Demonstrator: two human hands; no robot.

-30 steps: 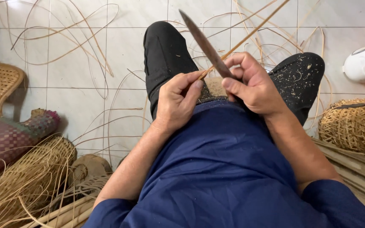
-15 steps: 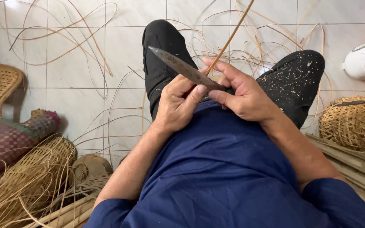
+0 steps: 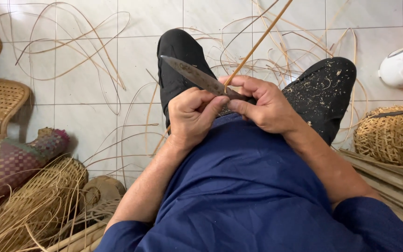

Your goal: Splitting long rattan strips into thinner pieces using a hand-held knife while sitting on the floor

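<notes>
From the head view, looking down over the seated person's blue shirt [image 3: 243, 186] and black trousers [image 3: 183, 65], the knife [image 3: 197, 77] has swung down since a second ago: then its dark blade stood steeply up toward the far side, now it lies flatter, tip aimed far and left over the left knee, much as it did half a second ago. The rattan strip [image 3: 257, 44] has barely moved; it rises from between the hands toward the far right edge of the picture. To my eye that means the blade has been reset against the strip for another paring stroke, and the shavings scattered over the right knee fit that. The right hand [image 3: 267, 105] is closed around the knife's handle, thumb lying along it, fingers curled tight and the wrist bent inward over the lap. The left hand [image 3: 192, 116] sits just beside it, touching, its thumb and forefinger pinched shut on the strip at the foot of the blade, knuckles up. Loose rattan strands [image 3: 85, 51] curl across the white floor tiles [image 3: 89, 126], a woven basket [image 3: 392, 137] stands at the near right, and a bundle of split cane [image 3: 29, 210] lies at the near left.
</notes>
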